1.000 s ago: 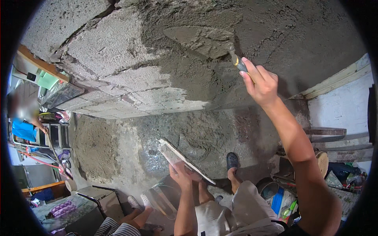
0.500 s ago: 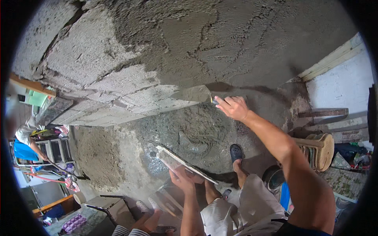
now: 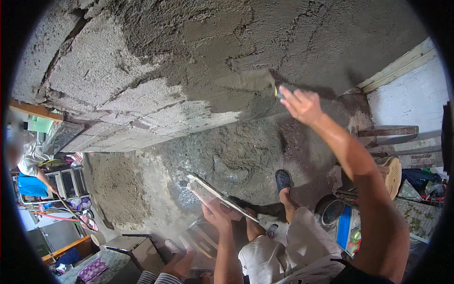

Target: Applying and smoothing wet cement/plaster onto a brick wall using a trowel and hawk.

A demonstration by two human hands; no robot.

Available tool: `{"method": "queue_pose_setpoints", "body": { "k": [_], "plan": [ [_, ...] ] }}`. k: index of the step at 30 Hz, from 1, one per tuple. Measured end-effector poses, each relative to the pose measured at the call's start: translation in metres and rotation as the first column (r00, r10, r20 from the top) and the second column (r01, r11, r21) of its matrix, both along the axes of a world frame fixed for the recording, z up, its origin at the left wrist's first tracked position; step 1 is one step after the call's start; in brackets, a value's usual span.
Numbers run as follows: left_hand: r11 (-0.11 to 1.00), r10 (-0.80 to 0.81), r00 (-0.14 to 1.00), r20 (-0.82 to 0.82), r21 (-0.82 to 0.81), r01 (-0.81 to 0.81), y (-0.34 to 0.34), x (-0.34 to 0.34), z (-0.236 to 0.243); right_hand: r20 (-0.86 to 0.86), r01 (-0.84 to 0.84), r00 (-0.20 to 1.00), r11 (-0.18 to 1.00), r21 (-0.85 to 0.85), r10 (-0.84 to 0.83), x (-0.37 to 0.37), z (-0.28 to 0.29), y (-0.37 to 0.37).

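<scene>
Remaining bare, upper left: block wall (image 3: 99,61). Lower centre: left hand (image 3: 217,215) holds a tilted pale board (image 3: 208,190), little moved over the last half second. Upper centre: trowel (image 3: 250,79) has risen from the wall's lower edge onto the wet mortar coat (image 3: 331,47), right hand (image 3: 303,105) closed round its handle. Judged an upward smoothing stroke; coverage incomplete.

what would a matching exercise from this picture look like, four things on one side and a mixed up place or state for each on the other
Things
1. trowel
2. flat board
3. dark clog
4. wall blocks

Places and states
a. worn on a foot
b. pale grey, uncoated
c. in the right hand
d. in the left hand

Pairs: 1-c, 2-d, 3-a, 4-b
</scene>
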State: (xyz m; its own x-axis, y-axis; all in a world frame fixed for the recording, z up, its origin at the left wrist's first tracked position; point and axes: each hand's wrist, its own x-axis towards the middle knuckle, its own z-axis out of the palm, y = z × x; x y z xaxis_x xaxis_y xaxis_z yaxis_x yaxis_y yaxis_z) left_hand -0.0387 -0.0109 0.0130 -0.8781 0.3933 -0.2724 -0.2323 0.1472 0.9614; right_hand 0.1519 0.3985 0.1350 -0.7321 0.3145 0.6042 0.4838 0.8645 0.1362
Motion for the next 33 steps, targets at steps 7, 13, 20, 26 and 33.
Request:
{"method": "queue_pose_setpoints", "body": {
  "k": [7,13,20,26,33],
  "plan": [
    [1.0,0.019,1.0,0.001,-0.024,-0.019,0.004,0.011,0.005,0.092,0.043,0.995,0.984,-0.174,-0.027,0.018,-0.087,-0.048],
    [0.999,0.032,0.994,0.109,-0.004,-0.032,0.0,0.016,0.011,-0.228,-0.056,0.972,0.998,0.012,0.058,-0.03,0.039,-0.026],
    [0.999,0.011,1.0,-0.01,-0.043,-0.012,-0.018,0.009,-0.012,-0.09,-0.126,0.988,0.992,0.026,0.127,-0.111,-0.035,-0.017],
    [1.0,0.007,0.996,0.092,0.023,-0.01,-0.009,0.014,0.013,0.116,-0.034,0.992,0.98,-0.194,0.057,-0.089,-0.127,-0.054],
    [0.997,0.062,0.998,-0.011,-0.045,-0.062,-0.058,-0.006,-0.019,-0.23,-0.062,0.972,0.995,-0.081,0.042,-0.074,0.04,-0.071]
  ]
}}
